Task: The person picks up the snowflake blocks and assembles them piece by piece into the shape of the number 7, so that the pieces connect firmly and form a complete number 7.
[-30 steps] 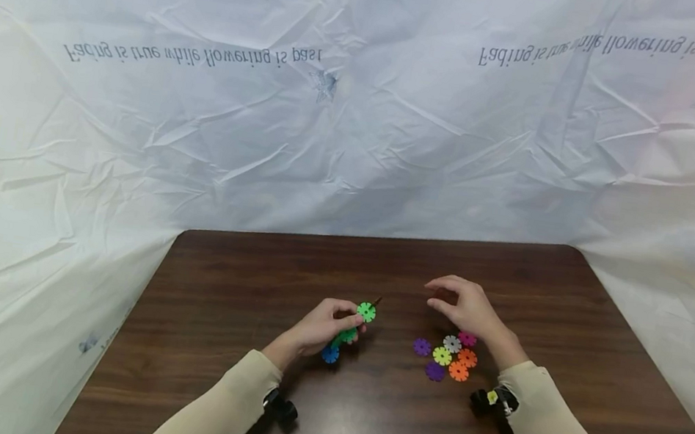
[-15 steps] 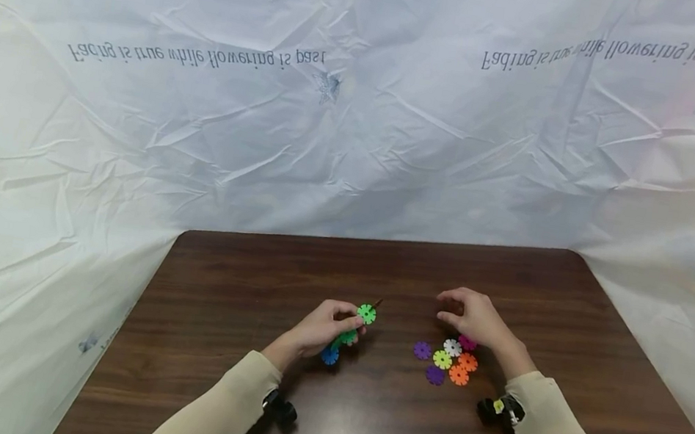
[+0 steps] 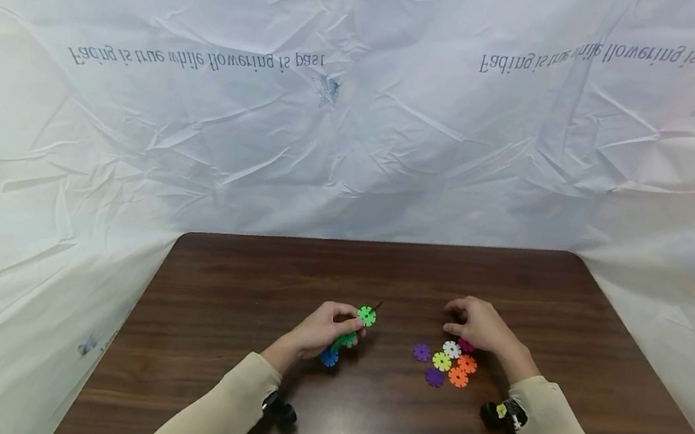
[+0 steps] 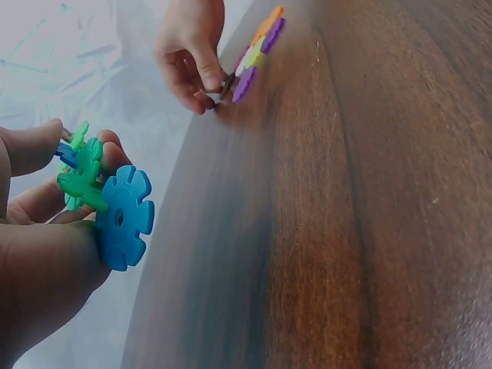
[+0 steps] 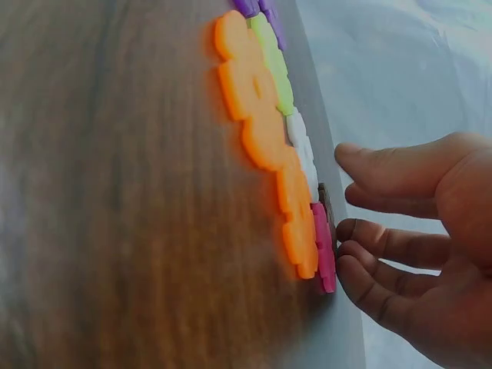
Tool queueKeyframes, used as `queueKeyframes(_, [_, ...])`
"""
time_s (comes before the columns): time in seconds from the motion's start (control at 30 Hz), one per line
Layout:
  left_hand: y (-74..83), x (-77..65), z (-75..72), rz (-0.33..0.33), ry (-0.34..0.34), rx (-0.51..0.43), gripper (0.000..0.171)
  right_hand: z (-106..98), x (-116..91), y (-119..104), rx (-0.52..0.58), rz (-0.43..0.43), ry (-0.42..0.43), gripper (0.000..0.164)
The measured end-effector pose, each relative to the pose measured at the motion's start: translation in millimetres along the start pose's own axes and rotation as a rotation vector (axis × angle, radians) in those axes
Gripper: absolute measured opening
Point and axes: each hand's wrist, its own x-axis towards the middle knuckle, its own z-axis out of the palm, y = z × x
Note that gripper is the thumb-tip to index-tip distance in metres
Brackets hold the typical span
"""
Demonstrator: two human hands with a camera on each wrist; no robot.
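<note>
My left hand (image 3: 320,329) pinches a joined chain of notched snowflake discs. A light green disc (image 3: 366,315) shows at its top, a darker green disc (image 4: 83,173) in the middle and a blue disc (image 4: 124,218) at the lower end. A thin brown piece sticks out past the light green one. Over the far side of the loose discs, my right hand (image 3: 480,325) reaches down with thumb and fingers apart. Its fingertips are right at a dark brown disc (image 5: 326,201), seen edge-on behind the pink disc (image 5: 324,250). The hand partly covers these two in the head view.
Loose discs lie flat on the brown wooden table (image 3: 218,377): a white disc (image 3: 452,350), a yellow disc (image 3: 442,361), two orange, including one orange disc (image 3: 458,377), and two purple, including one purple disc (image 3: 435,377). A pale printed sheet (image 3: 358,144) hangs around the table.
My right hand has moved right and down toward the far side of the loose discs, its thumb and fingers drawing nearer each other. The left hand stays in place with its chain.
</note>
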Motion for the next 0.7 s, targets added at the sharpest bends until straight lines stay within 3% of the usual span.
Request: queueKeyframes(0.7, [-1.0,-1.1,3.1,-0.006,0.006,0.009,0.034,3.9,1.6,1.7,-0.081,0.01,-0.021,0.021])
